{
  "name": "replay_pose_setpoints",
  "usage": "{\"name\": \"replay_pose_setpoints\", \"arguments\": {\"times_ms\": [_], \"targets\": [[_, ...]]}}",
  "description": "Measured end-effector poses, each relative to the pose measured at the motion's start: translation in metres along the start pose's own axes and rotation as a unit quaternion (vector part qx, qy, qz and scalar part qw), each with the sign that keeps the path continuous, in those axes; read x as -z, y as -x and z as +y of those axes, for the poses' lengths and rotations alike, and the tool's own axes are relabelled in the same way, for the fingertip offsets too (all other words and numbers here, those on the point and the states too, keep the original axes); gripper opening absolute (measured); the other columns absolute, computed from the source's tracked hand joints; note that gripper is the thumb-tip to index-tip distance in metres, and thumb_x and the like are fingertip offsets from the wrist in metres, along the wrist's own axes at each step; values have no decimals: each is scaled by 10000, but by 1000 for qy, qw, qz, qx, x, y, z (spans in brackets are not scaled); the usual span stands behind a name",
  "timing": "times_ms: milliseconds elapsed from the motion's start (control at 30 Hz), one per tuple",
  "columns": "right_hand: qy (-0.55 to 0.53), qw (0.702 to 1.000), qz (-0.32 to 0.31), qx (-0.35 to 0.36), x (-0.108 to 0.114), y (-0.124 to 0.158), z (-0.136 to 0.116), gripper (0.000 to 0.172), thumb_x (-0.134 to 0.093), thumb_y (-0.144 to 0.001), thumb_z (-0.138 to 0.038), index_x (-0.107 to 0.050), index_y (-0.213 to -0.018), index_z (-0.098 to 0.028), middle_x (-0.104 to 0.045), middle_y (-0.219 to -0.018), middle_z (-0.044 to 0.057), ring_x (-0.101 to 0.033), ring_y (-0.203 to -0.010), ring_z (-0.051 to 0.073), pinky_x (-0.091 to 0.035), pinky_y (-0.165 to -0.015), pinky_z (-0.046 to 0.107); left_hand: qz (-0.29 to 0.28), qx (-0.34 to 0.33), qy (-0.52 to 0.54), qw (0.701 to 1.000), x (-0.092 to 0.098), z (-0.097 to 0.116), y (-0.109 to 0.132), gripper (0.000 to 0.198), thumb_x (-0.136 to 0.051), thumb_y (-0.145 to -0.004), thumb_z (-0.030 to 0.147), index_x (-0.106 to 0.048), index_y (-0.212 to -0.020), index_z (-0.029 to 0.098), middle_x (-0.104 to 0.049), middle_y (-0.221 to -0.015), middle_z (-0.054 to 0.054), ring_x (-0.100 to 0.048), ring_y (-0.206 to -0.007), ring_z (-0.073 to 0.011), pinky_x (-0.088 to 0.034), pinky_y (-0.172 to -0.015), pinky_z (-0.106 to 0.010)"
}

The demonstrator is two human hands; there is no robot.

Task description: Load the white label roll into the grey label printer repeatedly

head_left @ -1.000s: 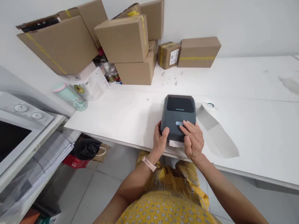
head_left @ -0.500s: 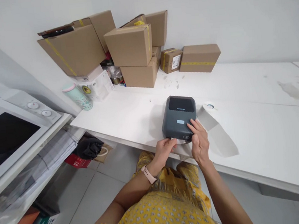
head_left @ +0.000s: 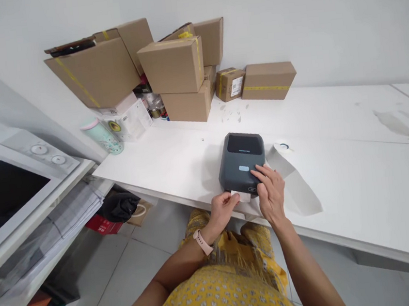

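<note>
A dark grey label printer point(head_left: 240, 166) stands near the front edge of the white table, its front towards me. A short white label strip point(head_left: 243, 196) sticks out of the slot at its front. My left hand point(head_left: 225, 209) pinches the strip's left end between thumb and fingers. My right hand point(head_left: 271, 192) grips the printer's front right corner, fingers on the top and thumb down by the front face. Beside the printer on the right lies a long curled piece of white backing paper point(head_left: 295, 182).
Several cardboard boxes point(head_left: 172, 69) are stacked at the back left, with smaller ones point(head_left: 268, 80) along the wall. A mint tumbler point(head_left: 104, 137) stands at the table's left end. To the left, a white microwave point(head_left: 50, 162) sits on a shelf. The table's front edge point(head_left: 180, 201) is close below the printer.
More of the white strip now shows at the printer's front, with my left hand still pinching it. My right hand stays at the corner. The whole view has shifted slightly.
</note>
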State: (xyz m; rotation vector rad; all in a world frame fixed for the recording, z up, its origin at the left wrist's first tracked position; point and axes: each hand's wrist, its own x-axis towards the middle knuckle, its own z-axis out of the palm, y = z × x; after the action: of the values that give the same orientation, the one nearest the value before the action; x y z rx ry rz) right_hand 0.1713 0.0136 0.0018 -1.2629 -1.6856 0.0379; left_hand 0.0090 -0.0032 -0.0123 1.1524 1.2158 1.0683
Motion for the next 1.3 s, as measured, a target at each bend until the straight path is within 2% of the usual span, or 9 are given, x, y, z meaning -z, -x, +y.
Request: {"name": "replay_pose_setpoints", "arguments": {"times_ms": [167, 300, 400, 567, 700, 800, 1033, 1167, 1300], "targets": [[94, 995, -39, 6, 0, -14, -7, 358, -366, -1010, -351, -636, -1244, -355, -573, -1405, 38, -449, -1362, 271, -166, -1170, 580, 15, -14, 8, 1000, 9, 8, 9, 427, -521, -902, 511, -634, -660, 178, -631, -685, -17, -563, -708, -162, -438, -719, -276], [141, 989, -35, 38, -3, -23, -10, 296, -442, -999, -311, -661, -1194, -347, -602, -1396, 11, -343, -1455, 292, -70, -1178, 611, 126, -77, -8, 989, 17, 12, 6, 365, -481, -935, 421, -580, -662, 200, -576, -694, -5, -537, -718, -157, -438, -731, -272], [134, 989, -45, 39, -2, -26, -9, 264, -470, -994, -328, -681, -1151, -334, -604, -1399, 15, -313, -1476, 304, -55, -1180, 640, 199, -121, 5, 973, 20, 19, -3, 279, -478, -954, 427, -646, -891, 214, -647, -925, -38, -591, -896, -180, -464, -843, -294], [-5, 996, -54, -65, 6, -8, 0, 396, -340, -1023, -413, -594, -1316, -336, -383, -1589, 57, -270, -1502, 308, -231, -1163, 649, 132, -136, 10, 982, 21, 32, -15, 415, -471, -978, 448, -588, -1325, 253, -548, -1428, -64, -463, -1354, -223, -343, -1147, -352], [-109, 982, -4, -155, 11, 8, 7, 524, -300, -1027, -455, -355, -1527, -309, -372, -1596, 83, -325, -1484, 269, -281, -1199, 558, 90, -131, 10, 987, 19, 31, -21, 483, -460, -981, 484, -564, -1376, 227, -522, -1472, -75, -435, -1395, -232, -299, -1199, -366], [-151, 972, -8, -179, 14, 2, 9, 574, -318, -1016, -505, -293, -1557, -316, -323, -1623, 55, -291, -1501, 269, -252, -1221, 534, 80, -145, 5, 986, 16, 33, -26, 497, -422, -995, 493, -553, -1391, 223, -525, -1473, -75, -432, -1401, -235, -300, -1202, -373], [-184, 969, -23, -163, 16, -53, 6, 691, -291, -986, -617, -159, -1592, -310, -192, -1669, 34, -182, -1536, 267, -165, -1244, 521, 99, -183, -44, 977, 14, 52, -55, 445, -396, -1007, 424, -565, -1369, 228, -555, -1437, -75, -488, -1343, -221, -379, -1131, -352], [-115, 979, 12, -167, 16, -94, 2, 724, -260, -978, -643, -281, -1561, -214, -317, -1614, 116, -285, -1496, 283, -218, -1223, 512, 99, -131, -112, 980, 14, 50, -95, 390, -510, -932, 308, -614, -1294, 210, -633, -1321, -90, -597, -1186, -235, -476, -1003, -347], [-74, 985, 47, -149, 16, -147, 10, 650, -245, -995, -608, -468, -1433, -182, -528, -1448, 137, -462, -1363, 260, -330, -1151, 474, 60, -92, -144, 984, 12, 44, -127, 457, -577, -820, 193, -591, -1277, 186, -664, -1282, -78, -616, -1165, -220, -478, -1003, -327]]}}
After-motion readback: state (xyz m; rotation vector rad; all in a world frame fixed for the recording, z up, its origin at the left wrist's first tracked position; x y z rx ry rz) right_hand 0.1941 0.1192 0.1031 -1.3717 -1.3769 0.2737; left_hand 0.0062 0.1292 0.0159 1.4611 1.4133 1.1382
